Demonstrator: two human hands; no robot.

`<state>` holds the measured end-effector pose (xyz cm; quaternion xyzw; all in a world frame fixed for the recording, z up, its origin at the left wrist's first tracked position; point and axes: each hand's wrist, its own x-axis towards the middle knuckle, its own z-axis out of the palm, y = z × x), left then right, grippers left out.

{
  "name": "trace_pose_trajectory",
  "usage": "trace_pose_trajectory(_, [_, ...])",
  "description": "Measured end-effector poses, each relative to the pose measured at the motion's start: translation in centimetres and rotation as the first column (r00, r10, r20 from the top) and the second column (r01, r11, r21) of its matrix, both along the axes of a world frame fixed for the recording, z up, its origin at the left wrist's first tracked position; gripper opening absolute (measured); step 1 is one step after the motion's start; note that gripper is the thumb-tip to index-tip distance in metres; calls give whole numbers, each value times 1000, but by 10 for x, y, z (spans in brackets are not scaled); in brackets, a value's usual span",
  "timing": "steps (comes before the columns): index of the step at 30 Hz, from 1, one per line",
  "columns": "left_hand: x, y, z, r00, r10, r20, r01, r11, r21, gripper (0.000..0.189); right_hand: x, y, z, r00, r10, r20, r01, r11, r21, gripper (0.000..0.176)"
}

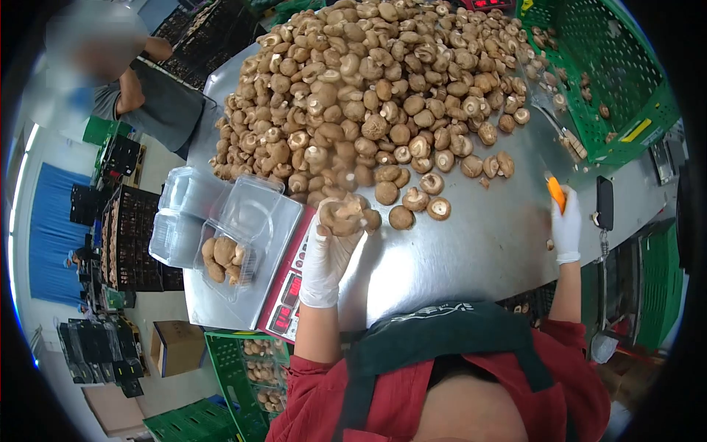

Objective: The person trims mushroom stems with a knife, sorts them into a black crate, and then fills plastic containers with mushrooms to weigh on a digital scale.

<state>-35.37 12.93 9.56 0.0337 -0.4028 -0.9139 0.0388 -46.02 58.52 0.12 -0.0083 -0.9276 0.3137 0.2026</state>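
My left hand (328, 258), in a white glove, holds a few brown mushrooms (343, 215) beside the red-edged scale (283, 313). On the scale's metal plate sits an open clear plastic box (254, 221) with several mushrooms (223, 258) in it. My right hand (566, 225), also gloved, is wrapped round an orange-handled knife (555, 193) at the right of the metal table (471, 254). A large heap of mushrooms (368, 96) covers the back of the table, with loose ones (438, 208) in front of my left hand.
Stacked clear boxes (177, 232) stand left of the scale. A green crate (618, 81) is at the right, near another knife (563, 136) and a black object (605, 202). A person (158, 103) stands at the back left. Below the table is a green crate (228, 376).
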Motion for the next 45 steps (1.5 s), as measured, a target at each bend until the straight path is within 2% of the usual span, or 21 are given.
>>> trace_pose_trajectory(1, [-2,7,3,1000,-3,-9,3,1000,-31,68,9,-25,20,997,38,62,-34,997,-76,27])
trace_pose_trajectory(2, [-5,12,4,1000,-11,-20,10,998,-61,67,17,-53,36,995,99,26,-95,988,-124,28])
trace_pose_trajectory(3, [-7,15,3,999,-45,-14,44,999,-31,63,27,-77,45,988,139,70,-126,978,-169,29])
trace_pose_trajectory(4, [-8,18,2,998,-66,-11,66,998,-17,63,37,-106,63,971,231,64,-217,961,-173,33])
trace_pose_trajectory(5, [-10,22,0,996,-89,-6,88,996,-2,63,44,-119,58,931,352,95,-342,933,-108,34])
trace_pose_trajectory(7, [-10,28,-1,990,-142,-1,142,988,58,61,52,-155,75,810,583,-60,-586,808,-68,26])
trace_pose_trajectory(9, [-6,33,-5,989,-139,41,135,987,83,58,51,-183,84,720,678,-148,-692,716,-92,26])
trace_pose_trajectory(12, [0,38,-9,987,-136,86,127,986,109,56,45,-202,93,638,758,-133,-769,637,-59,26])
trace_pose_trajectory(14, [4,40,-11,982,-153,107,139,982,128,55,44,-207,96,641,765,-62,-768,637,-73,23])
trace_pose_trajectory(16, [4,40,-20,982,-184,37,175,969,175,49,43,-207,95,643,766,4,-763,641,-83,23])
trace_pose_trajectory(19, [0,43,-23,985,-171,36,163,972,168,56,36,-195,65,777,619,110,-601,783,-163,21])
trace_pose_trajectory(22, [4,45,-10,994,-110,18,109,994,21,60,20,-158,52,884,377,277,-364,926,-96,22])
trace_pose_trajectory(25, [4,51,-9,999,29,-23,-34,968,-249,62,32,-152,70,846,440,303,-398,897,-191,22])
trace_pose_trajectory(29, [3,59,-15,978,143,-155,-204,829,-520,68,53,-182,89,764,621,175,-574,778,-257,22])
trace_pose_trajectory(32, [5,66,-19,907,176,-383,-408,600,-689,71,62,-201,93,684,720,117,-673,685,-278,24])
trace_pose_trajectory(35, [6,63,-24,836,142,-530,-527,473,-706,69,62,-206,89,626,759,180,-703,649,-292,26])
trace_pose_trajectory(36, [7,64,-24,812,136,-567,-561,445,-698,69,59,-203,80,659,714,237,-631,696,-342,26])
trace_pose_trajectory(38, [9,65,-25,828,205,-522,-538,553,-636,70,48,-189,51,704,615,356,-468,778,-420,26])
trace_pose_trajectory(41, [6,61,-28,851,272,-449,-504,660,-557,70,42,-166,47,723,566,396,-412,814,-410,22])
trace_pose_trajectory(44, [6,57,-27,903,308,-301,-420,787,-453,70,50,-173,75,705,566,427,-439,822,-363,23])
trace_pose_trajectory(45, [6,58,-25,899,311,-309,-427,781,-456,69,53,-180,78,712,611,346,-503,788,-355,23])
